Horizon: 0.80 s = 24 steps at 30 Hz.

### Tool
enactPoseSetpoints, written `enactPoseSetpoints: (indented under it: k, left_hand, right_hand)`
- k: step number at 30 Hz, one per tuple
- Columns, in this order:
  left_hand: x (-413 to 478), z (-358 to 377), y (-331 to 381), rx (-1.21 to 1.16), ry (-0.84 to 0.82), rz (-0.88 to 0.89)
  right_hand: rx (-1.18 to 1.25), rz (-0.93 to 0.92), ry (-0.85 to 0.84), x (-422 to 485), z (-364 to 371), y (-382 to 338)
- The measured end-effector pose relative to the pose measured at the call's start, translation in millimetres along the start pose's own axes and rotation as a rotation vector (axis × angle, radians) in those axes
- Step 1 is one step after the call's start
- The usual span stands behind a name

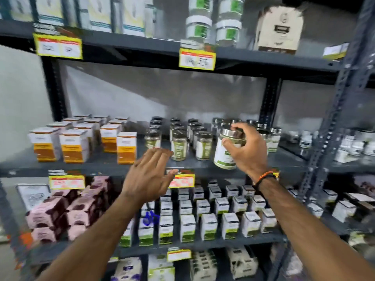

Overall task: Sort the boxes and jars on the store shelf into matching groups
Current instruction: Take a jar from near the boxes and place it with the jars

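From the head view, the right hand (245, 148) holds a silver-lidded jar (228, 148) with a white and green label, tilted and lifted just above the front edge of the middle shelf (113, 162); its fingers (238, 126) curl over the lid while the thumb presses the side, so the jar is pinched near its top. The left hand (149, 176) hangs empty in front of the shelf edge, fingers straight and lightly spread, touching nothing. Behind the held jar stand more silver-lidded jars (272, 138), and to their left rows of dark-capped spice jars (179, 146). Orange and white boxes (75, 145) fill the left part of the shelf.

The step in hand looks like placing this jar with its matching silver-lidded group. To do it well, bring the jar upright before lowering it, since a grip near the lid lets the base swing. Aim for a free spot just beside its likes, well clear of the dark-capped rows, and set the base flat before letting go. The free hand could steady neighbours so none topple
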<state>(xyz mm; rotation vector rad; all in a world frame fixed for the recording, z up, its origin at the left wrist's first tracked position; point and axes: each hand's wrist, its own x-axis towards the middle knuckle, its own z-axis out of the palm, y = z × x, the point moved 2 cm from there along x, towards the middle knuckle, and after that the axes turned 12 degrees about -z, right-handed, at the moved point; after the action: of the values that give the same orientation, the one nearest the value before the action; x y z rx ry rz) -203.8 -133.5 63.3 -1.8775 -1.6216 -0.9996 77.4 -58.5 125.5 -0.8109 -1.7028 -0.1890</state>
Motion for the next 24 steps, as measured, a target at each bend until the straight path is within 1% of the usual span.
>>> enactPoseSetpoints:
  k: [3,5,9,13,19,24]
  left_hand:
    - [18.6,48.1,76.3,0.020,-0.121,-0.030]
    - [32.9,78.0,114.1,0.039,-0.186,-0.062]
    - [55.9,127.9,156.6,0.070,-0.335,-0.113]
    - [69.6,169.4,168.6,0.128,-0.444,-0.141]
    - [73.5,202.6,170.2,0.271,-0.450,-0.102]
    - [71.6,202.4,171.0,0.284,-0.404,-0.092]
  right_hand:
    - [-0.030,0.063,-0.017,-1.6,-56.4,67.1]
    - [-0.073,0.109,-0.045,3.7,-87.5,110.0]
    - [-0.115,0.187,-0.076,16.3,-122.1,182.7]
    - [-0.130,0.219,-0.046,21.1,-130.9,234.9]
    - [-0.156,0.265,-0.087,29.4,-120.1,278.0]
    - [-0.151,0.318,-0.119,24.7,-104.9,285.8]
